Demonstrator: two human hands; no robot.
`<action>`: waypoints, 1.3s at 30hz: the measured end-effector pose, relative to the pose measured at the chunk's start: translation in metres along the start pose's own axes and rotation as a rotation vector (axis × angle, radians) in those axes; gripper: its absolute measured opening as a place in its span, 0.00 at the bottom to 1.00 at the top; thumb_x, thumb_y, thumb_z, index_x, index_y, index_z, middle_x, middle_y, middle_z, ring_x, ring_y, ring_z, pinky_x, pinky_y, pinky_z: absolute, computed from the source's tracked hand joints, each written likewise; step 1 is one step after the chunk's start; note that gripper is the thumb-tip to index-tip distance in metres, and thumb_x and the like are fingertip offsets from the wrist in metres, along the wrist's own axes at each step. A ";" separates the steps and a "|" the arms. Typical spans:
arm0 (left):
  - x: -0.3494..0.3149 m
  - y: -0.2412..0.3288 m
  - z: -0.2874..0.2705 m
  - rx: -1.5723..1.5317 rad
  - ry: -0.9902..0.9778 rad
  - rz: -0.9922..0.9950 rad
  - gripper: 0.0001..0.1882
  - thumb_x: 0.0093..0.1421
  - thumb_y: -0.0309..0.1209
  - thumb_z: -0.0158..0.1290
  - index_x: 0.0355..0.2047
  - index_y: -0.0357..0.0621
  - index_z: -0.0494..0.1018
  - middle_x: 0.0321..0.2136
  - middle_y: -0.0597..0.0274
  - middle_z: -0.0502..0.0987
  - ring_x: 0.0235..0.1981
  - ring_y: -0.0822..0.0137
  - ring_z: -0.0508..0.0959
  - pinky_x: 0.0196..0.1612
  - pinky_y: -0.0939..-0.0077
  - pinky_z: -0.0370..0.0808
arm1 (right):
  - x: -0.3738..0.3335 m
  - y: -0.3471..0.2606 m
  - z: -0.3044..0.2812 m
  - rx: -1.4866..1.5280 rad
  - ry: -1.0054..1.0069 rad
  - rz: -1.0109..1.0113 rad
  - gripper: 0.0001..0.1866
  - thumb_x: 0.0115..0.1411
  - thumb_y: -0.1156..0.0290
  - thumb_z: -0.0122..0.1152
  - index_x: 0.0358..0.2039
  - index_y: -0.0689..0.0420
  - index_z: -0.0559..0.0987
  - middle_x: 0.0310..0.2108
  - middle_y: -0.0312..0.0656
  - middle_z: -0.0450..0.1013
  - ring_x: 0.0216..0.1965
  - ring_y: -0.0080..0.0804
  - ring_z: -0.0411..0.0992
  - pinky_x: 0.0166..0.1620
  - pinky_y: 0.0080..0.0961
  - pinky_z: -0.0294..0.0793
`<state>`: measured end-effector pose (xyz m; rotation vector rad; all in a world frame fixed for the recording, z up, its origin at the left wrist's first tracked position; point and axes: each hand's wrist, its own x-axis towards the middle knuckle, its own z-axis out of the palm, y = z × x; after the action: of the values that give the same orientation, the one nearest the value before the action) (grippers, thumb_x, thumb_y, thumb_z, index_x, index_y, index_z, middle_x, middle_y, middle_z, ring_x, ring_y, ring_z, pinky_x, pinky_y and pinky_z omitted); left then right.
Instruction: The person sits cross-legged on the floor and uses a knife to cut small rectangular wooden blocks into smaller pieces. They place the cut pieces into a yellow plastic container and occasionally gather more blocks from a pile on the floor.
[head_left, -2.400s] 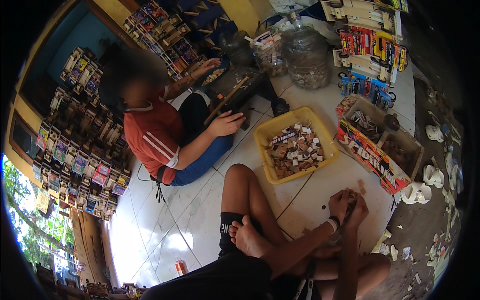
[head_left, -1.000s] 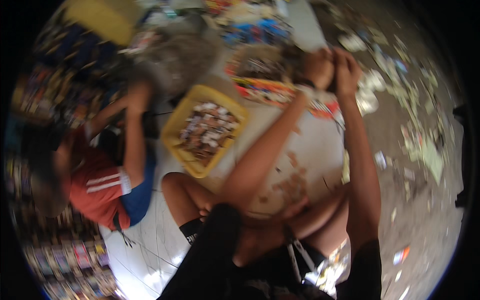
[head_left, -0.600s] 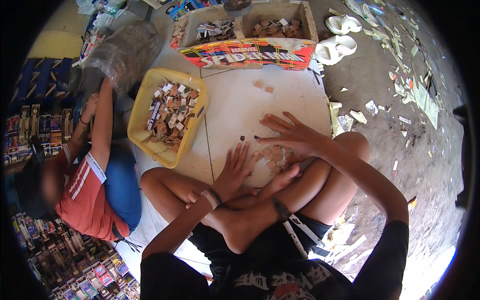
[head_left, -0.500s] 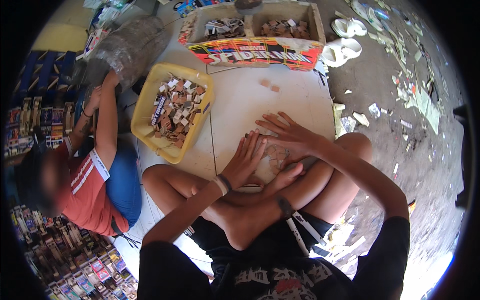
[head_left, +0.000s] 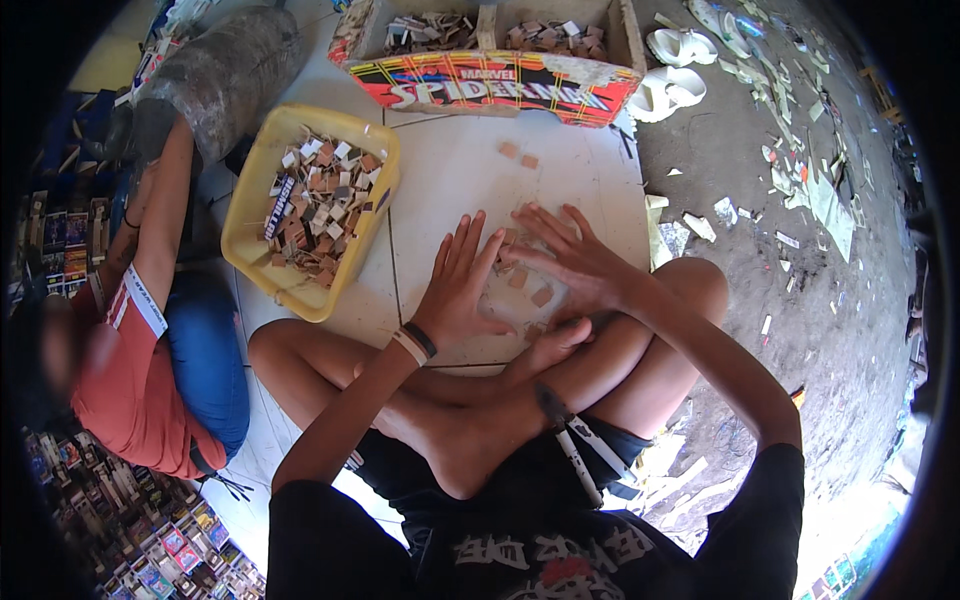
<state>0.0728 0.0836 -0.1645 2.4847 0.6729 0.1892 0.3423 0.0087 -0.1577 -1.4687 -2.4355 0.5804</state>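
My left hand (head_left: 462,288) is stretched out flat over the white tiled floor (head_left: 440,200), fingers spread and pointing away from me, a dark band and a pale band at its wrist. Opposite it, my right hand (head_left: 575,262) reaches in from the right with its fingers also apart. Several small brown square pieces (head_left: 541,297) lie loose on the floor between and under my hands, some hidden by the right one. Neither hand grips anything. Farther off, two more brown squares (head_left: 518,154) lie by themselves.
A yellow basin (head_left: 236,235) of white and brown squares stands at left. Beyond is a two-compartment box (head_left: 490,85) holding more squares. A two-handled tool (head_left: 578,465) rests across my lap. At far left, another person's arm (head_left: 165,220) reaches into a grey sack (head_left: 225,85). White clogs (head_left: 668,92) lie at right.
My hands were close together, almost touching; now they are apart, the left moved left and the fingers more spread. The brown squares between them lie more scattered. The whole view has shifted slightly.
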 end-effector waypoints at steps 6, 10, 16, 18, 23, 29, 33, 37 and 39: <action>-0.005 0.003 0.019 0.082 0.008 -0.084 0.77 0.46 0.55 0.76 0.79 0.37 0.35 0.80 0.38 0.38 0.81 0.38 0.38 0.78 0.38 0.39 | 0.028 0.006 0.012 0.008 0.130 0.078 0.59 0.38 0.39 0.84 0.69 0.45 0.66 0.78 0.52 0.49 0.80 0.56 0.43 0.74 0.71 0.43; -0.001 -0.010 0.014 0.134 0.105 -0.197 0.81 0.42 0.56 0.78 0.79 0.36 0.34 0.79 0.33 0.38 0.81 0.37 0.38 0.78 0.38 0.38 | 0.015 0.023 0.003 0.075 0.362 0.175 0.53 0.49 0.42 0.81 0.69 0.49 0.66 0.77 0.53 0.51 0.79 0.57 0.45 0.75 0.65 0.45; 0.000 0.001 0.019 0.071 0.066 -0.306 0.86 0.36 0.64 0.77 0.78 0.32 0.35 0.78 0.32 0.40 0.80 0.37 0.40 0.78 0.40 0.39 | 0.051 0.055 0.016 0.121 0.643 0.374 0.37 0.67 0.50 0.66 0.69 0.58 0.67 0.73 0.57 0.60 0.76 0.57 0.55 0.75 0.54 0.54; 0.021 0.008 0.031 0.046 0.160 -0.282 0.86 0.35 0.65 0.77 0.78 0.31 0.36 0.78 0.32 0.42 0.80 0.38 0.42 0.78 0.41 0.40 | 0.068 0.063 0.024 0.081 0.665 0.353 0.32 0.71 0.53 0.62 0.68 0.58 0.68 0.72 0.54 0.63 0.75 0.54 0.58 0.75 0.54 0.54; 0.078 0.008 0.047 0.017 0.332 -0.290 0.83 0.35 0.63 0.78 0.78 0.30 0.41 0.77 0.33 0.48 0.79 0.42 0.48 0.78 0.43 0.44 | 0.069 0.068 0.027 0.206 0.500 0.166 0.23 0.76 0.57 0.54 0.65 0.55 0.75 0.68 0.44 0.72 0.74 0.48 0.62 0.77 0.53 0.51; 0.100 -0.002 0.046 -0.006 0.334 -0.202 0.69 0.43 0.50 0.77 0.77 0.38 0.49 0.73 0.42 0.62 0.77 0.49 0.57 0.77 0.43 0.48 | 0.068 0.047 0.024 0.862 0.678 0.361 0.18 0.76 0.63 0.55 0.44 0.64 0.86 0.53 0.56 0.81 0.49 0.42 0.81 0.53 0.35 0.79; 0.093 -0.012 0.031 -0.190 0.341 -0.118 0.56 0.53 0.43 0.71 0.77 0.41 0.55 0.71 0.45 0.66 0.73 0.49 0.64 0.76 0.44 0.50 | 0.057 0.046 0.007 1.061 0.902 0.486 0.20 0.77 0.60 0.53 0.51 0.66 0.83 0.45 0.48 0.84 0.46 0.31 0.80 0.54 0.30 0.77; 0.096 -0.014 0.028 -0.176 0.437 -0.115 0.33 0.72 0.38 0.50 0.74 0.39 0.61 0.71 0.48 0.68 0.74 0.47 0.64 0.76 0.47 0.52 | 0.046 0.021 0.024 0.576 1.122 0.711 0.17 0.77 0.65 0.52 0.53 0.64 0.81 0.45 0.49 0.83 0.50 0.36 0.79 0.56 0.32 0.76; 0.111 0.000 0.048 -0.142 0.408 -0.223 0.30 0.76 0.41 0.41 0.72 0.37 0.64 0.70 0.50 0.70 0.75 0.46 0.62 0.76 0.45 0.52 | 0.056 0.020 0.035 0.198 1.190 0.515 0.17 0.75 0.66 0.53 0.54 0.65 0.80 0.44 0.55 0.83 0.50 0.52 0.82 0.55 0.40 0.79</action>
<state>0.1818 0.1165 -0.2056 2.2311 1.0574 0.6462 0.3183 0.0592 -0.1985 -1.6454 -1.0768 -0.0365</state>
